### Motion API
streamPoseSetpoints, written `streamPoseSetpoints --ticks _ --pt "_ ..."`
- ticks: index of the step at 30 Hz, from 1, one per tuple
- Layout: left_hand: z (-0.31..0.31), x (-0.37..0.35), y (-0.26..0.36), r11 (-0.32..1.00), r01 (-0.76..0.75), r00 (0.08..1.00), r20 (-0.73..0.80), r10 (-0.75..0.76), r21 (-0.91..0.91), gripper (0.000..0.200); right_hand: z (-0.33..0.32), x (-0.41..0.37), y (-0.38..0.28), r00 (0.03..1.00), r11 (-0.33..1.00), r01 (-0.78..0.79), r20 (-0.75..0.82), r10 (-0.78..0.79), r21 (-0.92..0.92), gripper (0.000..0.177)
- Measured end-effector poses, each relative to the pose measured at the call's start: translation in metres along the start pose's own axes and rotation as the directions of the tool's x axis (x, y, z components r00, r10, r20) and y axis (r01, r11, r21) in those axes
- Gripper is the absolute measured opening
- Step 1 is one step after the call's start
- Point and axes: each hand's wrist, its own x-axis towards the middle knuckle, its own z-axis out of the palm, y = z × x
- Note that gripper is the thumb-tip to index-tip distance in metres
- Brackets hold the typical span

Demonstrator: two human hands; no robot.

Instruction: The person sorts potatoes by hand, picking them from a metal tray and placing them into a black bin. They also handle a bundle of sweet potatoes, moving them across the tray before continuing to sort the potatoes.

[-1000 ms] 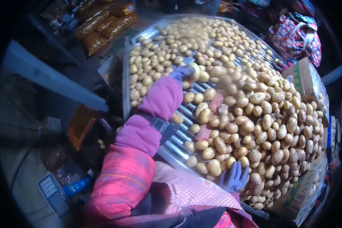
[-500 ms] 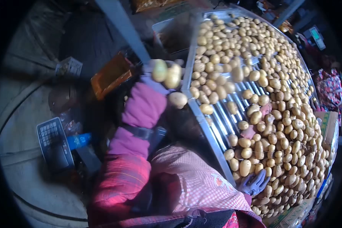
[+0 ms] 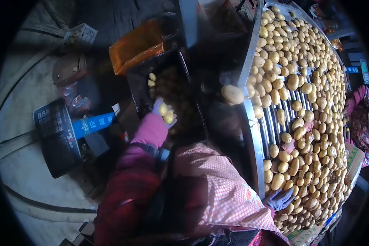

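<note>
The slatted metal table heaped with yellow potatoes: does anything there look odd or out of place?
Yes: one large pale potato shows just outside the table's metal rim, apart from the heap; I can't tell whether it is falling or supported. A pink scrap among the potatoes also looks foreign.

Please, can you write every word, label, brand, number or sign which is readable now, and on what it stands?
"BANAN", on the lower carton; any further letters cannot be read.
Upper carton: green letters, unclear.
Blue packet: white characters, too blurred.
Keypad device: key marks and characters, too small.
Green display: unreadable.
</note>
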Motion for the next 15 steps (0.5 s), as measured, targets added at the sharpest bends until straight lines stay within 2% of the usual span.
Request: streamPoseSetpoints --ticks 1,4,5,6,8,9,10,12,13,15 --pt "-0.003 0.010 -0.009 0.997 -0.041 0.995 0.084 0.046 -0.058 0.048 -0.003 0.001 -0.002 1.000 1.000 -0.015 0.025 0.015 -0.011 0.056" --pt "0.013 -0.007 -0.015 0.993 -0.112 0.991 0.082 0.109 0.031 0.048 -0.005 -0.001 -0.005 1.000 1.000 -0.016 0.008 0.016 -0.019 0.055" --pt "0.013 0.001 -0.007 0.996 -0.057 0.988 0.151 0.045 0.074 0.046 -0.005 -0.002 -0.004 1.000 1.000 -0.010 0.008 0.011 -0.022 0.056" --pt "0.025 -0.004 -0.003 0.995 -0.064 0.984 0.170 0.051 0.070 0.046 -0.006 -0.001 -0.006 1.000 0.999 0.012 -0.003 -0.012 -0.046 0.057" --pt "0.047 -0.030 0.011 0.972 -0.229 0.917 0.348 0.197 0.052 0.043 -0.006 -0.001 -0.006 1.000 1.000 -0.008 -0.001 0.008 -0.024 0.058" --pt "0.059 -0.042 0.023 0.962 -0.252 0.879 0.441 0.183 0.103 0.043 -0.004 -0.002 -0.004 1.000 1.000 -0.017 -0.011 0.017 -0.004 0.059" --pt "0.078 -0.042 0.033 0.983 -0.182 0.871 0.468 0.150 0.023 0.057 -0.005 -0.002 -0.007 0.999 1.000 -0.021 -0.034 0.021 0.010 0.058" --pt "0.109 -0.071 0.051 0.941 -0.291 0.807 0.572 0.144 0.175 0.059 0.002 -0.004 0.002 0.999 1.000 -0.022 -0.035 0.021 -0.013 0.057" --pt "0.133 -0.089 0.051 0.908 -0.376 0.829 0.507 0.238 0.187 0.063 -0.002 -0.002 -0.001 0.998 0.999 -0.039 -0.047 0.038 -0.012 0.057" --pt "0.174 -0.096 0.067 0.929 -0.339 0.807 0.554 0.205 0.150 0.060 -0.016 0.002 -0.012 1.000 1.000 -0.023 -0.018 0.023 -0.007 0.056"
